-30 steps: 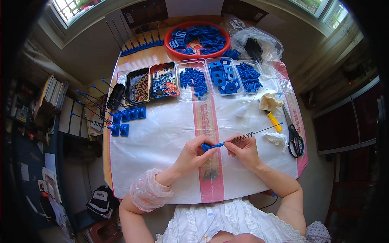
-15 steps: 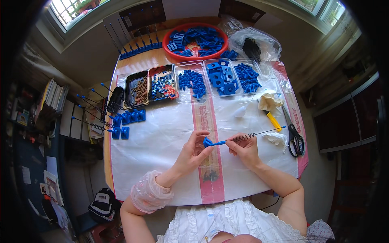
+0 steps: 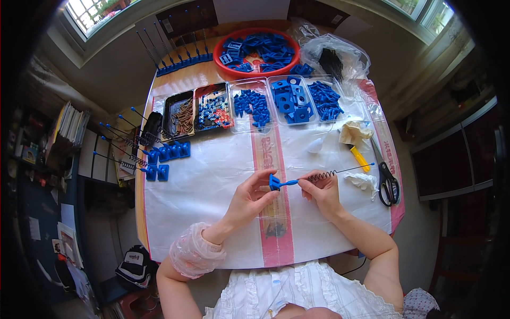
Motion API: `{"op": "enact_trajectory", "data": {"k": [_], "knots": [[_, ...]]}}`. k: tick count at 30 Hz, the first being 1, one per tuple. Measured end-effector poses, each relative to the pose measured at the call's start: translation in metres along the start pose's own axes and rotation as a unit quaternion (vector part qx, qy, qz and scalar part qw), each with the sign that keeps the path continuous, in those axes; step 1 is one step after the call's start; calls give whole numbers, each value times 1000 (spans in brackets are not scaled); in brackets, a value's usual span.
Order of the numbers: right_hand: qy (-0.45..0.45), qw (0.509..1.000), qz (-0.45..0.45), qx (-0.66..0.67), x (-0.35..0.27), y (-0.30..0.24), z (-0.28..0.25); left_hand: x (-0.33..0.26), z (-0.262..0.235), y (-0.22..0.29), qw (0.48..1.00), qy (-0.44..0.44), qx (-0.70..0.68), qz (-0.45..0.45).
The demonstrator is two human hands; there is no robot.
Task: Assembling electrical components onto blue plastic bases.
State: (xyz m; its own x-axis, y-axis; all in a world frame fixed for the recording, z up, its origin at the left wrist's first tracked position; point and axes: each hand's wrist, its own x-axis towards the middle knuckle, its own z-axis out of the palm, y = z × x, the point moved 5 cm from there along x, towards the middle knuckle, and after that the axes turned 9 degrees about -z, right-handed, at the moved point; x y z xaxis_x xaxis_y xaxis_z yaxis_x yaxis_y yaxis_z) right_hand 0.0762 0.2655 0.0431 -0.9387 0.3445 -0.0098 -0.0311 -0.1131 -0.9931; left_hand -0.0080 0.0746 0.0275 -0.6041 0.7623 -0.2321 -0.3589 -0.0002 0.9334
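Over the middle of the cloth I hold a blue plastic base [image 3: 274, 182] with a blue stem [image 3: 289, 183] and a black coiled spring wire [image 3: 325, 175] running out to the right. The wire ends in a small blue tip [image 3: 372, 164]. My left hand [image 3: 248, 198] curls its thumb and fingers around the base. The thumb and forefinger of my right hand [image 3: 322, 191] pinch the piece where stem meets wire. Several similar pieces, blue bases [image 3: 169, 151] with springs, lie at the left edge.
Trays of brown screws [image 3: 183, 116], small nuts [image 3: 215, 109] and blue parts [image 3: 254, 108] line the back, before a red basin [image 3: 219, 59] of blue parts. Another row of spring pieces [image 3: 183, 65] stands back left. Scissors [image 3: 389, 186], a yellow-handled tool [image 3: 359, 158] and crumpled paper [image 3: 355, 132] lie right.
The blue base has turned between my left fingers, so its flat plate stands more upright. Both hands have otherwise stayed nearly in place.
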Motion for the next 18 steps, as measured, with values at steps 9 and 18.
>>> {"op": "enact_trajectory", "data": {"k": [9, 18], "knots": [[-3, 1000, -2, 0, 1, -1, 0, 0, 0, 1, 1000, 2, -7, 17], [-12, 1000, -4, 7, 2, -2, 1, -1, -1, 1, 1000, 2, -8, 25]]}}
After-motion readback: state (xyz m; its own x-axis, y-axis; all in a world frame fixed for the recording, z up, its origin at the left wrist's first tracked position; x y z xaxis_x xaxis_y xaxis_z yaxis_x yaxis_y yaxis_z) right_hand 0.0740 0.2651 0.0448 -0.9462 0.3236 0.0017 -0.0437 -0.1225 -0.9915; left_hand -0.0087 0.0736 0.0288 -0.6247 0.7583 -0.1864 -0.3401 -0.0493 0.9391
